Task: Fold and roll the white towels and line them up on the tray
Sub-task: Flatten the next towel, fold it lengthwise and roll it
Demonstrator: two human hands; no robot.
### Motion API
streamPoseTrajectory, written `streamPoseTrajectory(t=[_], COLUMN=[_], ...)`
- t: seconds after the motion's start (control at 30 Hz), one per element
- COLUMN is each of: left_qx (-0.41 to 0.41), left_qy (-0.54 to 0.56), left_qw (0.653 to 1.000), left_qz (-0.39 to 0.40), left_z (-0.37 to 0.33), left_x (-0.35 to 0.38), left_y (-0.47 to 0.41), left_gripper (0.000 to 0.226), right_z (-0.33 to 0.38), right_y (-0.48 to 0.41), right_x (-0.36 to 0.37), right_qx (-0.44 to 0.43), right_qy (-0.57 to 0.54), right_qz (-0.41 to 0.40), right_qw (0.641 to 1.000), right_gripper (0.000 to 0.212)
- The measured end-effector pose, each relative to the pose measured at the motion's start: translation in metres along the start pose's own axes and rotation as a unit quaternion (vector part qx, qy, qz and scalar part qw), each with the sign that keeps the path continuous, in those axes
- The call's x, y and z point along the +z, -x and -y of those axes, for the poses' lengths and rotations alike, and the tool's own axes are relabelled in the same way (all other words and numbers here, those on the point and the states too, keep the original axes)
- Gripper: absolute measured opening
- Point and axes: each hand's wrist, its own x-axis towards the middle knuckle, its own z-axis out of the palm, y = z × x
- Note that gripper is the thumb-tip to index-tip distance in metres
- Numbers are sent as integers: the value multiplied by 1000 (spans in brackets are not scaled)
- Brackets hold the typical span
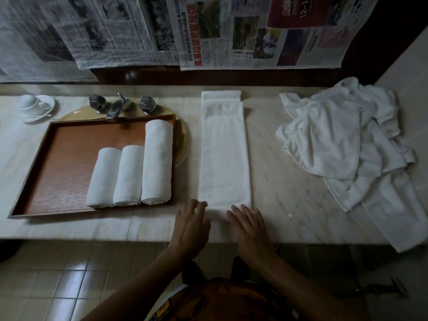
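At 6 o'clock the person's patterned garment (pixel 227 302) is dark and cut off by the bottom edge, with a tiled floor (pixel 58 274) to its 9 o'clock. Both forearms reach up to the marble counter (pixel 278 181). The left hand (pixel 193 224) and the right hand (pixel 249 228) lie flat with fingers straight and slightly spread, gripping nothing, resting on the near end of the folded towel (pixel 224 158). The left hand is blurred, so its fingertips are hard to make out. The hands cover the towel's near edge, and I cannot tell whether it is turned over there. The towel is a long narrow strip running from the hands toward 12 o'clock, with its far end doubled back. At 9 o'clock of the strip sits the wooden tray (pixel 62 158), apart from it. The tray holds 3 rolled towels (pixel 129 174) side by side and touching along its right part. The roll nearest the strip is the longest. At 3 o'clock of the strip, well apart, lies a heap of towels (pixel 342 140), crumpled, so their number cannot be counted; 1 end hangs over the counter's near edge. Behind the tray a yellowish basin (pixel 183 140) is mostly hidden, with a metal tap (pixel 118 107) at its rim. At 10 o'clock a cup (pixel 29 101) rests tipped on a saucer (pixel 45 111). Newspaper sheets (pixel 231 31) hang at 12 o'clock, their print blurred on the left.
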Motion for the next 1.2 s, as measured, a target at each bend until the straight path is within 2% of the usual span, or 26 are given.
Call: streamPoseTrajectory(t=[0.1, 0.2, 0.3, 0.4, 0.53, 0.63, 0.83, 0.93, 1.1, 1.2], left_qx=[129, 143, 135, 148, 136, 124, 81, 1, -87, -96], left_qy=[-87, -161, -158, -121, -82, -37, 35, 130, 190, 188], left_qw=[987, 974, 974, 979, 981, 985, 992, 989, 975, 976], left_qz=[36, 68, 89, 76, 112, 111, 85, 77, 76, 61], left_z=[-3, 6, 13, 16, 20, 23, 30, 27, 24, 21], left_x=[22, 31, 29, 26, 17, 17, 10, -3, -13, -11], left_y=[11, 10, 1, -10, -14, -10, -10, -18, -29, -30], left_gripper=[73, 108, 122, 110, 110, 78, 27, 9, 11, 16], right_z=[-3, -7, -11, -15, -20, -23, -23, -26, -5, 15], right_y=[-1, -8, -17, -27, -24, -18, -11, -14, -10, -2], right_x=[3, 4, 7, 5, -1, -2, -20, -12, -12, -3], right_qx=[-14, -10, -13, -13, 3, 14, 56, 67, 97, 79], right_qy=[7, 16, 18, 5, -23, -56, -132, -124, -41, -19], right_qz=[11, 12, 38, 38, 23, 16, -14, -26, -41, 0], right_qw=[1000, 1000, 999, 999, 999, 998, 990, 990, 994, 997], right_gripper=[73, 73, 71, 60, 56, 59, 32, 27, 56, 72])
